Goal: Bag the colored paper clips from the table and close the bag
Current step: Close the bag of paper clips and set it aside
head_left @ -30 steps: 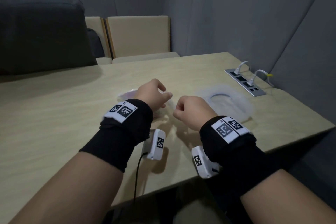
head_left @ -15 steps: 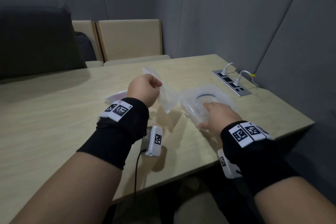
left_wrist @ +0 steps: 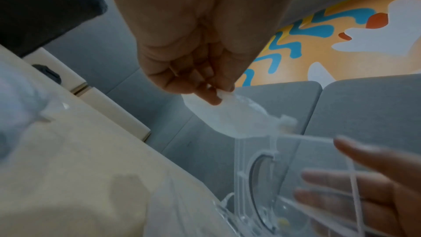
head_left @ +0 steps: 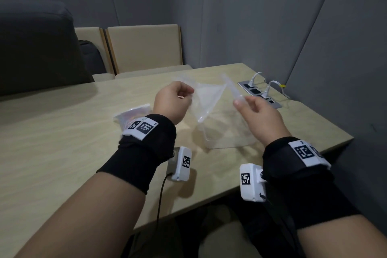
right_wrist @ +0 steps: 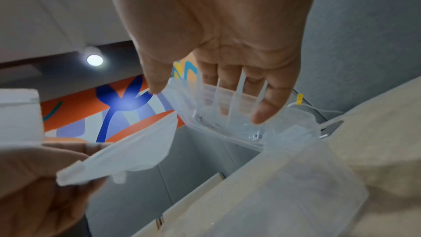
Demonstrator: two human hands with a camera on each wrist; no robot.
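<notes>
My left hand (head_left: 184, 95) is raised above the table (head_left: 52, 142) and pinches the edge of an empty clear plastic bag (head_left: 205, 98), which hangs open toward the right. The pinch shows up close in the left wrist view, at the bag's rim (left_wrist: 227, 120). My right hand (head_left: 240, 100) holds the raised part of a clear plastic box (head_left: 231, 88), thumb on one side and fingers behind it (right_wrist: 227, 120). The box's other part (head_left: 230, 134) lies flat on the table below. A small pouch with coloured contents (head_left: 132, 115) sits behind my left wrist.
A socket strip (head_left: 259, 94) with two white plugs is set into the table at the far right. Beige chairs (head_left: 144, 48) and a dark chair (head_left: 37, 48) stand behind the table. The table's front edge runs just under my wrists.
My left hand has lifted the clear bag off the table. My right hand went over to the clear box and has raised one part of it up beside the bag.
</notes>
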